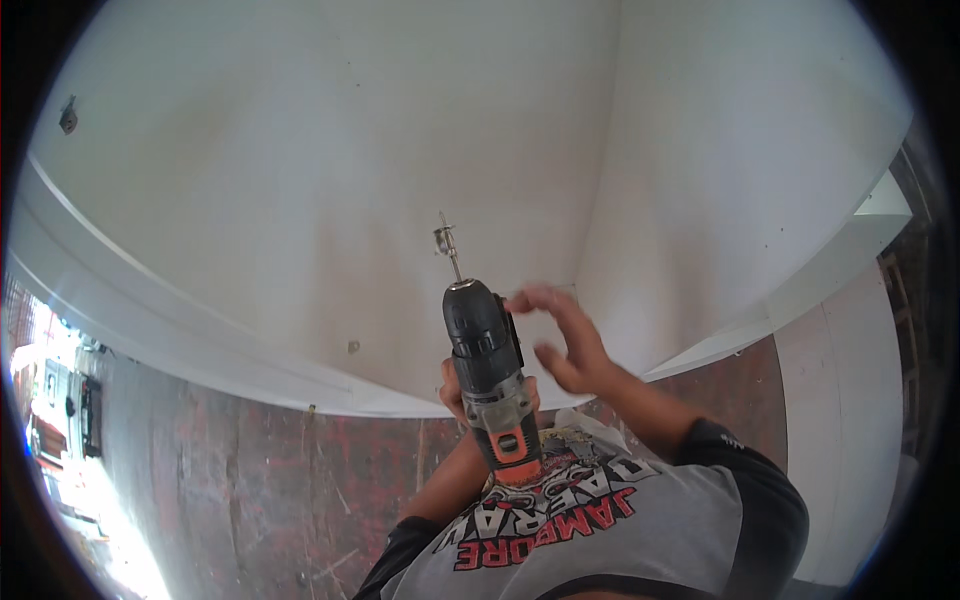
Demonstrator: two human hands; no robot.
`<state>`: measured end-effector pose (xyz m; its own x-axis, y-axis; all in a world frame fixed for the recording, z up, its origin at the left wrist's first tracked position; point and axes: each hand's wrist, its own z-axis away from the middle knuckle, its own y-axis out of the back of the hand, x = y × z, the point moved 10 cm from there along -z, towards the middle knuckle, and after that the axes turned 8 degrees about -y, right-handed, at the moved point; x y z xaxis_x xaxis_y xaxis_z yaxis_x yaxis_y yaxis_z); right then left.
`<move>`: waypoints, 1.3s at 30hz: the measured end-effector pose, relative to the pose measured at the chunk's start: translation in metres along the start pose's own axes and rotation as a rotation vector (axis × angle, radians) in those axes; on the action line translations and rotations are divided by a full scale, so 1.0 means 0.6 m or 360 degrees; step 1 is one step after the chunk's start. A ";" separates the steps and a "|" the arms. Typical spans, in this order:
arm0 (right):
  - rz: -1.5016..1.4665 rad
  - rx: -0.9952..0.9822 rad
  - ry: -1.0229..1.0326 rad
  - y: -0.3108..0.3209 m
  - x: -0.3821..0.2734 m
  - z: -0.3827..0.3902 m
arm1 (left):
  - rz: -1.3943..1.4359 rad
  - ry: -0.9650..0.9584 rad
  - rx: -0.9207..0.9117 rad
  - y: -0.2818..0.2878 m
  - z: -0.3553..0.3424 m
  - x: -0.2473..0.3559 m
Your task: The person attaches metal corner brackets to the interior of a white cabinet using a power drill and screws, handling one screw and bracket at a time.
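A black, grey and orange cordless drill [485,350] points away from me in the middle of the view. My left hand [453,388] is closed round its handle, mostly hidden beneath the drill body. From the chuck sticks a long thin bit [457,266], and a small shiny metal piece [443,240] sits on it near the tip; I cannot tell its exact kind. Just right of the drill is my right hand [572,340], its fingers curved and apart with nothing between them. Its fingertips come close to a black strip on the drill's side.
Large white panels [480,120] meet at an inside corner ahead. A small metal fitting [68,116] is fixed at the far left, and a small round spot [353,346] marks the panel nearer. Below lies a worn reddish-brown floor [250,470]. More white boards [840,400] stand at right.
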<state>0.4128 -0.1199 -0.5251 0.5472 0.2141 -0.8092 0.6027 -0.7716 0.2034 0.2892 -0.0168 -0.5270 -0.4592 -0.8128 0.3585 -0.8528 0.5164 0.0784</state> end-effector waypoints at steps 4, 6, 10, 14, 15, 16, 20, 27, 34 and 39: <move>0.0421 -0.0116 0.0142 -0.065 0.017 0.054 | 0.0884 0.0603 -0.0145 -0.059 0.097 -0.155; 0.0364 -0.0151 -0.0113 -0.079 0.025 0.045 | 0.1041 0.0930 -0.0359 -0.103 0.132 -0.219; -0.0076 -0.0116 -0.0761 -0.069 0.078 0.037 | 0.0691 0.0242 -0.0513 -0.115 -0.029 -0.113; -0.0062 0.0094 -0.0534 -0.045 0.134 0.016 | 0.0579 -0.0096 -0.0536 -0.131 -0.050 -0.095; -0.0111 0.0167 -0.0397 -0.033 0.136 0.008 | 0.0571 -0.0097 -0.0529 -0.141 -0.057 -0.099; -0.0029 0.0154 -0.0341 -0.029 0.141 0.005 | 0.0471 -0.0113 -0.0596 -0.150 -0.063 -0.100; 0.0208 0.0228 0.0120 -0.007 0.122 -0.033 | 0.0771 0.0254 -0.0856 -0.207 -0.107 -0.117; -0.1083 0.0354 -0.0337 0.022 0.219 -0.154 | 0.0814 0.1047 -0.0027 -0.229 -0.156 -0.361; -0.1368 0.0211 -0.0279 0.022 0.282 -0.188 | 0.1398 0.1563 0.0256 -0.281 -0.207 -0.488; -0.1518 0.0225 -0.0399 0.032 0.285 -0.194 | 0.1941 0.1348 0.0272 -0.313 -0.209 -0.447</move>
<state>0.5854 -0.0282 -0.5953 -0.2787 0.6616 -0.6962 0.6428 -0.4101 -0.6470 0.6035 0.1379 -0.5213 -0.6662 0.5085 0.5456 -0.1064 0.6592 -0.7444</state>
